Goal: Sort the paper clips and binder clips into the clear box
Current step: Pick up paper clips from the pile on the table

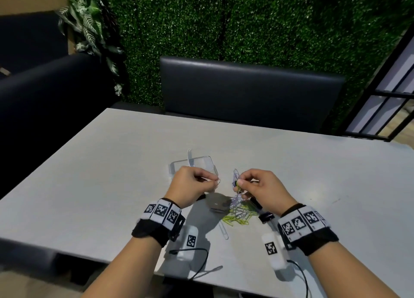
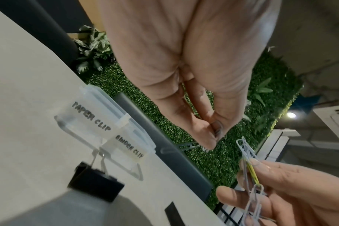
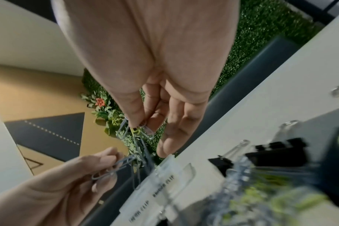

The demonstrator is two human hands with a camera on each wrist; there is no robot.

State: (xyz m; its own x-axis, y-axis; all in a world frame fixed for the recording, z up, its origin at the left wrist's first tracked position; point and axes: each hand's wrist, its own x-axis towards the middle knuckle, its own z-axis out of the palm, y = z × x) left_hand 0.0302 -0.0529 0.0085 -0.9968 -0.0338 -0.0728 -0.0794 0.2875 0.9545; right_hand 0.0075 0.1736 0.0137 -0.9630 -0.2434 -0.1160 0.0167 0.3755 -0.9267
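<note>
Silver paper clips [image 1: 235, 179] pinched in right hand [image 1: 261, 190] grip, above pile [image 1: 238, 216].

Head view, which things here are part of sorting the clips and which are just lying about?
Part of the job:
- clear box, compartments labelled PAPER CLIP and BINDER CLIP
- paper clip pile
- tangled clips pinched in right hand
- single clip pinched in left hand
- black binder clips

Just there:
- grey table
- dark bench
- green hedge wall
</note>
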